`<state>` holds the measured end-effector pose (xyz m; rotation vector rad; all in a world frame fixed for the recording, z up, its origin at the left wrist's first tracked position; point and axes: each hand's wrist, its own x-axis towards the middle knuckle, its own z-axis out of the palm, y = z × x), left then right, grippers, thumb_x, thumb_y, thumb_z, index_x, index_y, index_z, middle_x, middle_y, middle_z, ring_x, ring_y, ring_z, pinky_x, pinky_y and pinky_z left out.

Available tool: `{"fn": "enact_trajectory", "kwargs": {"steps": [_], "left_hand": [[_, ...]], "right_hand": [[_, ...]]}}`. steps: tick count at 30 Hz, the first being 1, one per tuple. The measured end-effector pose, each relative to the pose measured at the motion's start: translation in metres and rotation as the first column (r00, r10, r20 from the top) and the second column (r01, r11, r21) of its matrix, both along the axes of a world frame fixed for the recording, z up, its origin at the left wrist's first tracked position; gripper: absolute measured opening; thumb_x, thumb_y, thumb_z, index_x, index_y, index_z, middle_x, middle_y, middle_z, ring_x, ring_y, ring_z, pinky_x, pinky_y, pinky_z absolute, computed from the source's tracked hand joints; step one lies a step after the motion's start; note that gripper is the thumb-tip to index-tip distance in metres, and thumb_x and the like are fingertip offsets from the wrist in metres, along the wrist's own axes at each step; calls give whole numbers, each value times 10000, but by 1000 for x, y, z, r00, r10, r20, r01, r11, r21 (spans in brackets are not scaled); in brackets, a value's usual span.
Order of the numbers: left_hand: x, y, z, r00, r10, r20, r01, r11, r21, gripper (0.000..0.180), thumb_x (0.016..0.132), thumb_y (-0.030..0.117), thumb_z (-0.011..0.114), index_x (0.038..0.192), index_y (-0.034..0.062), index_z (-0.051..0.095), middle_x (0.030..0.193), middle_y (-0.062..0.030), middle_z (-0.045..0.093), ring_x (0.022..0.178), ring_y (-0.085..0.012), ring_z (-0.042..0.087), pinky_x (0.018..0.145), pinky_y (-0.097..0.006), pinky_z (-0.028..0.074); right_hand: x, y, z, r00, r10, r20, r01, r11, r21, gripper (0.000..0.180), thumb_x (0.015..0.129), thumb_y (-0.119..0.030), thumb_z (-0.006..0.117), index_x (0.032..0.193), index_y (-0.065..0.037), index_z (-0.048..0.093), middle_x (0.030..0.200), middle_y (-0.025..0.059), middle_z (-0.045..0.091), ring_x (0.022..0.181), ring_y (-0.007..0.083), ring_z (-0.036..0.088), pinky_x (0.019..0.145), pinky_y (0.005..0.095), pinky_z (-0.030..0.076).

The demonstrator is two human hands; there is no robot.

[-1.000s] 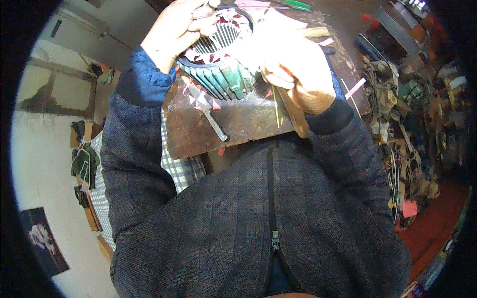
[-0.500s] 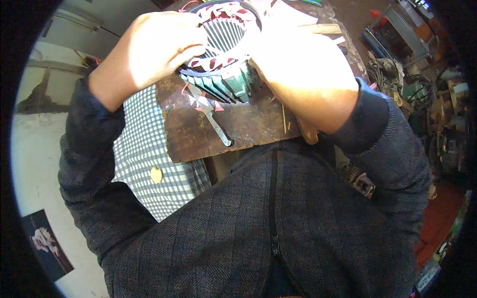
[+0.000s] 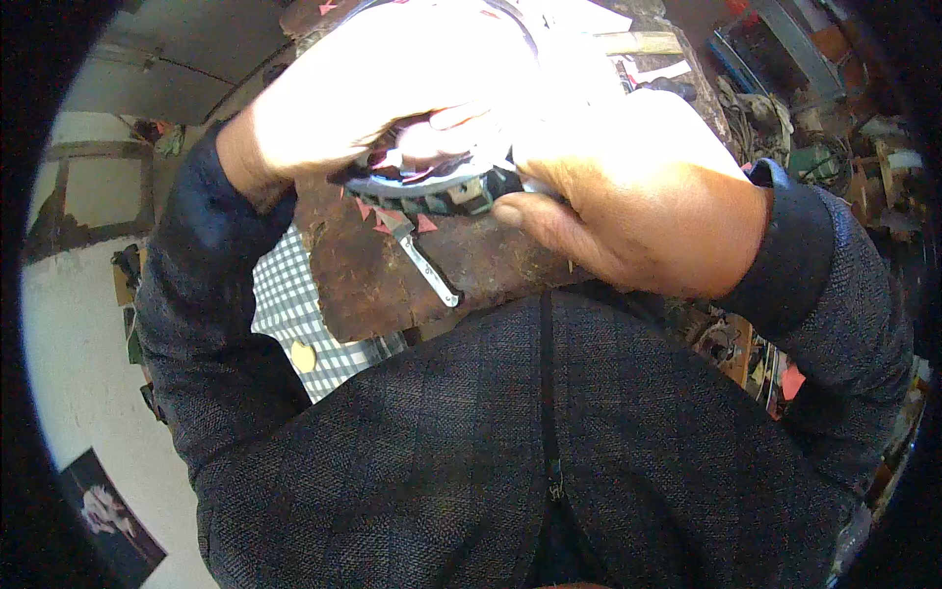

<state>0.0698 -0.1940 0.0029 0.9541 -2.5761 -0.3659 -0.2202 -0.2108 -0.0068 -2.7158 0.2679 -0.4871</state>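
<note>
A motor stator (image 3: 432,196) in a dark green finned housing stands tilted on the wooden bench, its near rim facing me. Dark red and white insulation paper shows around the inside of that rim. Over the opening my left hand (image 3: 363,108) is bent, its fingers closed against the inner edge; what they pinch is lost in glare. My right hand (image 3: 638,187) clasps the housing's right side, thumb along the near fins. Strong light washes out both hands and the stator's far part. Just in front of it lies a knife (image 3: 428,270) with a pale handle, beside red paper scraps (image 3: 426,224).
The bench's worn wooden top (image 3: 368,294) ends close to my body. A checkered cloth (image 3: 285,285) hangs at its left, bearing a yellowish oval piece (image 3: 303,356). A wooden strip (image 3: 638,43) lies at the far right; cables and parts clutter the floor beyond.
The stator's rim has tipped, so its slotted bore no longer shows. My left hand has moved right over the opening. My right hand has come lower, its thumb now on the near side.
</note>
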Motion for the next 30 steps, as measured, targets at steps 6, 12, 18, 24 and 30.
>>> {"fn": "enact_trajectory", "kwargs": {"steps": [6, 12, 18, 24, 30], "left_hand": [[-21, 18, -4, 857, 324, -401, -75, 848, 525, 259, 992, 243, 567, 908, 0, 600, 826, -97, 584, 750, -243, 566, 733, -369, 472], [-39, 27, -10, 651, 498, -573, 79, 707, 703, 325, 1018, 247, 520, 761, 52, 479, 708, -67, 477, 594, -193, 449, 589, -356, 396], [-26, 22, -26, 570, 566, -596, 40, 705, 708, 255, 1035, 234, 531, 906, 16, 561, 884, -118, 570, 756, -241, 554, 707, -381, 467], [3, 10, -47, 324, 625, -710, -40, 759, 650, 261, 1052, 221, 543, 1051, -20, 643, 1061, -169, 662, 917, -288, 659, 824, -407, 538], [8, 31, -28, 858, 187, -479, -96, 973, 208, 375, 1044, 181, 573, 1336, -51, 613, 1334, -172, 649, 1193, -283, 634, 1029, -404, 505]], "right_hand": [[10, -7, 9, 966, -76, -248, 103, 990, 97, 249, 928, -271, 727, 839, -76, 602, 730, 140, 601, 632, 349, 627, 577, 438, 502], [3, -5, 9, 978, -94, -188, 137, 964, 228, 241, 829, -139, 771, 768, -69, 549, 680, 117, 533, 565, 333, 588, 504, 421, 458], [1, 10, -23, 985, -173, 13, 165, 959, 232, 188, 860, -129, 733, 798, -43, 579, 692, 135, 537, 582, 325, 581, 544, 421, 471], [-13, 15, -8, 991, -117, -59, 99, 963, -249, 285, 847, -110, 739, 1122, -35, 718, 961, 151, 712, 855, 314, 709, 758, 397, 584], [7, -13, 5, 941, 180, 285, -93, 951, -293, 348, 945, -168, 662, 1260, -21, 665, 1205, 155, 698, 1137, 284, 676, 1005, 412, 540]]}}
